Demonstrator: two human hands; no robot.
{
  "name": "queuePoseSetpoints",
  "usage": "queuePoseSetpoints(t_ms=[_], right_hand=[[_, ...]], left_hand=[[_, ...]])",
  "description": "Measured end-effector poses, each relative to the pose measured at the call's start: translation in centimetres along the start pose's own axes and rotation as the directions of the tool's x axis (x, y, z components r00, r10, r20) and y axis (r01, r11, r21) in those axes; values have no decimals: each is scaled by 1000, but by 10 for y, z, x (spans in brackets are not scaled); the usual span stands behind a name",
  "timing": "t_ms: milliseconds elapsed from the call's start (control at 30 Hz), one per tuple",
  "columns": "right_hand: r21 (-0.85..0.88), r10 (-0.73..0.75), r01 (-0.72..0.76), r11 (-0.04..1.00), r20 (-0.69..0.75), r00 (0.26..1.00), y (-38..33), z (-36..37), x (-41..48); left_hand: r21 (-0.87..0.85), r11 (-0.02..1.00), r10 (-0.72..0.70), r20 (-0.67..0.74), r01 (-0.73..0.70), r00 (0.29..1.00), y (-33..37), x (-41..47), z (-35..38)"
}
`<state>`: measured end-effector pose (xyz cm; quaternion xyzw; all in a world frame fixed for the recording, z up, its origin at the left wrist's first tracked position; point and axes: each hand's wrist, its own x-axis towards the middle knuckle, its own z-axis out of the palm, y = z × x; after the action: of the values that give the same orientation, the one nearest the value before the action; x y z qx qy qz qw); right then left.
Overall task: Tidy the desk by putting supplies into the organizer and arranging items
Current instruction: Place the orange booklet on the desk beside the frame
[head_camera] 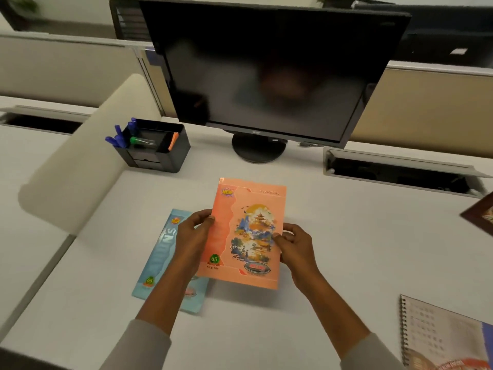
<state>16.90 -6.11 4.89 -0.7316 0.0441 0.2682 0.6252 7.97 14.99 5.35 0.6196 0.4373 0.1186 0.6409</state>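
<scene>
An orange notebook [248,222] with a pagoda picture is held just above the white desk [346,249] in front of me. My left hand [193,233] grips its left edge and my right hand [294,244] grips its right edge. A light blue notebook [157,260] lies flat on the desk to the left, partly under my left forearm and the orange notebook. The black desk organizer [157,148] stands at the back left, with blue pens [118,137], a green-capped item [141,141] and an orange item [173,141] in its compartments.
A black monitor [266,70] on a round stand rises behind the notebooks. A spiral-bound notebook [440,335] lies at the front right. A dark framed item [480,214] pokes in at the right edge. A curved beige divider [80,169] bounds the desk's left side.
</scene>
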Motion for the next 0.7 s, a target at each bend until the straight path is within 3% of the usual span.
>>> queuePoseSetpoints(t_ms=[233,467,567,700], right_hand=[[-186,-38,32,982,-25,999,19,57,-12],[-379,-86,96,920,43,995,52,106,-18],[-433,-59,89,897,84,995,92,122,3],[-489,-27,75,869,103,994,83,136,-7]], left_hand=[[170,986,22,-150,4,988,-13,2,-36],[373,928,91,-258,13,962,-35,4,-55],[498,866,125,-288,37,950,-43,9,-61],[678,724,102,-285,125,953,-50,16,-67]])
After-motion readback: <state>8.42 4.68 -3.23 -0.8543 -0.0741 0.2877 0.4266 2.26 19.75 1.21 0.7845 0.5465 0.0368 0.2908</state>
